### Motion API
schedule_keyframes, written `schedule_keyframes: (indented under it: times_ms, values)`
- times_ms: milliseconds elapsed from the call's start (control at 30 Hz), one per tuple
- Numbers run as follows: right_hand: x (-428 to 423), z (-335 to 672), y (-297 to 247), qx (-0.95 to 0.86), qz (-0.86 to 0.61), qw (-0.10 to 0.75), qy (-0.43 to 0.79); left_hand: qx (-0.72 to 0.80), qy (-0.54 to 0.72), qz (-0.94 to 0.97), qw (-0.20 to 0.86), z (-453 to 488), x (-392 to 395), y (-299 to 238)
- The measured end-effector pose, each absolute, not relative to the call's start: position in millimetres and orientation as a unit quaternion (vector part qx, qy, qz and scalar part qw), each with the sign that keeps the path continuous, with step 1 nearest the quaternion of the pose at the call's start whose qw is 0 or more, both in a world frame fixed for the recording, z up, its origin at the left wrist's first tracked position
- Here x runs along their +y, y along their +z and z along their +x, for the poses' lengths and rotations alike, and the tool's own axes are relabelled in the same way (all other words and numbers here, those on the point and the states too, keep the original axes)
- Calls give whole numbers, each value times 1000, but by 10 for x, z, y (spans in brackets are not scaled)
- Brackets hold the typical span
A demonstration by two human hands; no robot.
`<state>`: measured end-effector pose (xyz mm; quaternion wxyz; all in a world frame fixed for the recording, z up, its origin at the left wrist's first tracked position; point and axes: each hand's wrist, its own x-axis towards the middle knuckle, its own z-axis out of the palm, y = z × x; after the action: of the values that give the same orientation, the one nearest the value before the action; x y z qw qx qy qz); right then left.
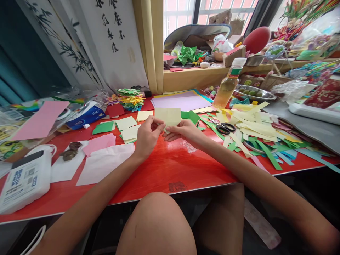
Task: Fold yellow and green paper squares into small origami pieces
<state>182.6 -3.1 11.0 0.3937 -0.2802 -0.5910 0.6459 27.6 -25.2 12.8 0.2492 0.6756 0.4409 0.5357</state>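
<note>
Taking the middle of the view as the clock's centre, a red table (156, 177) spreads across the scene, with a white scroll (106, 65) bearing writing at eleven. At three, a heap of paper strips (256, 129) in yellow, green and blue covers the table's far side. A white box (29, 182) lies at eight, near the edge, and a lilac sheet (183, 101) at one. The bottle (225, 90) leans at two, its white cap on. Close in, the left hand (148, 136) is at eight, pinching between thumb and finger; the right hand (187, 132), at three, also pinches. Between them, at twelve, they hold a pale yellow paper (167, 115) up by its lower edge, above the table. Black-handled scissors (225, 128) rest at three, beside the strips.
</note>
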Motion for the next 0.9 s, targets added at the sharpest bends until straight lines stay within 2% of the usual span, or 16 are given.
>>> schedule_keyframes:
  times_ms: [133, 333, 700, 900]
  values:
    - [-64, 1797, 98, -569, -274, 398, 665, 463, 505, 706, 177, 275, -277, 148]
    - [-81, 1819, 114, -562, -302, 371, 675, 460, 488, 722, 171, 274, -269, 149]
    - [-20, 1853, 74, -524, -315, 337, 716, 423, 495, 687, 321, 207, -122, 106]
    - [21, 1852, 70, -561, -321, 358, 674, 400, 531, 653, 363, 200, -101, 109]
